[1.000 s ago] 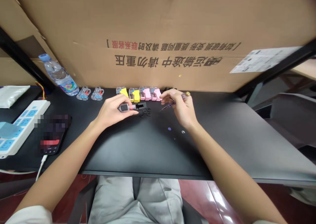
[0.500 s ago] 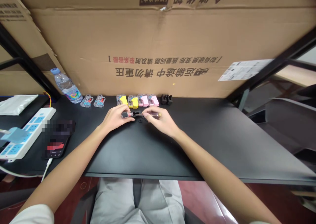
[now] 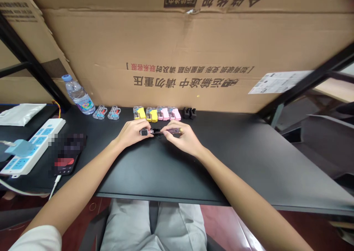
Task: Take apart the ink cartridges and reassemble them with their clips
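Observation:
My left hand (image 3: 132,135) is closed around a small clear plastic device (image 3: 144,132) with a dark square end and black parts at its right side. My right hand (image 3: 186,137) pinches a slim screwdriver (image 3: 174,131) with a see-through handle and a yellowish end. Its thin shaft points left and meets the black parts of the device; exact contact is too small to tell. Small black pieces (image 3: 159,136) lie on the table just below, partly hidden by the hands.
Along the cardboard (image 3: 166,41) stand two clear devices (image 3: 114,112), yellow pieces (image 3: 152,115), pink pieces (image 3: 174,114) and black parts (image 3: 189,113). Left are a water bottle (image 3: 80,98), a power strip (image 3: 34,144) and a phone (image 3: 68,159) on a cable.
The view has shifted slightly, moving the scene to the right. The device in my left hand now lies more level, and the screwdriver's shaft still meets its right end.

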### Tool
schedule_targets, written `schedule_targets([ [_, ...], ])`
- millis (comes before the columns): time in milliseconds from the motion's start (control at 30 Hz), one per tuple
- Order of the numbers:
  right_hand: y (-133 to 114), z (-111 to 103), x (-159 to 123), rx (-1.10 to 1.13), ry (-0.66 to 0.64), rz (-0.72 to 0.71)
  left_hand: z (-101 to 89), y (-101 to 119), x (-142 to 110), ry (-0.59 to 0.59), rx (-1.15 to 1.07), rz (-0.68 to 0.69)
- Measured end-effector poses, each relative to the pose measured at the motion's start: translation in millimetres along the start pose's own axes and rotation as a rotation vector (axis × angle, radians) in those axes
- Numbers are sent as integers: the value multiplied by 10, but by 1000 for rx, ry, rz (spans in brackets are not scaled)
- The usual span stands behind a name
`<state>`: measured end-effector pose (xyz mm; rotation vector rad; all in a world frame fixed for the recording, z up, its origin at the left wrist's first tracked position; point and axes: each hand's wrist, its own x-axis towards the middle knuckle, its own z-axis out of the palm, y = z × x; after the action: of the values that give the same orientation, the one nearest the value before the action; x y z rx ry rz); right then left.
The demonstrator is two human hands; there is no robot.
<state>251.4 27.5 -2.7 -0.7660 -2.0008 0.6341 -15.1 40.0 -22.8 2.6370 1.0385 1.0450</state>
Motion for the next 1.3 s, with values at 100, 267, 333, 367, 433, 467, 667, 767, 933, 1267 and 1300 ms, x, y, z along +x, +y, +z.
schedule_targets([
  [100,30,14,-18,-17,-20,-36,-11,8,7,3,33,10],
  [267,61,22,-48,-38,-68,-55,-12,7,4,16,44,8],
  [333,55,29,-51,-42,-76,-54,-10,5,0,14,49,-3],
  [367,50,38,-50,-44,-71,-48,-10,5,-3,14,51,-12],
  [433,40,69,-48,-36,-28,-7,-9,6,-6,17,54,-33],
  [467,37,92,-48,-19,6,33,-8,8,-8,20,56,-41],
  [667,58,234,-56,119,131,250,-3,26,-2,-1,74,-73],
  [767,80,236,-54,102,148,271,-20,27,3,-14,79,-91],
  [933,106,134,-40,4,194,196,-80,15,10,18,39,-77],
  [1267,-24,146,-87,-201,-228,17,-197,104,58,257,48,78],
  [1300,-13,162,-94,-215,-259,29,-205,114,62,270,53,92],
])
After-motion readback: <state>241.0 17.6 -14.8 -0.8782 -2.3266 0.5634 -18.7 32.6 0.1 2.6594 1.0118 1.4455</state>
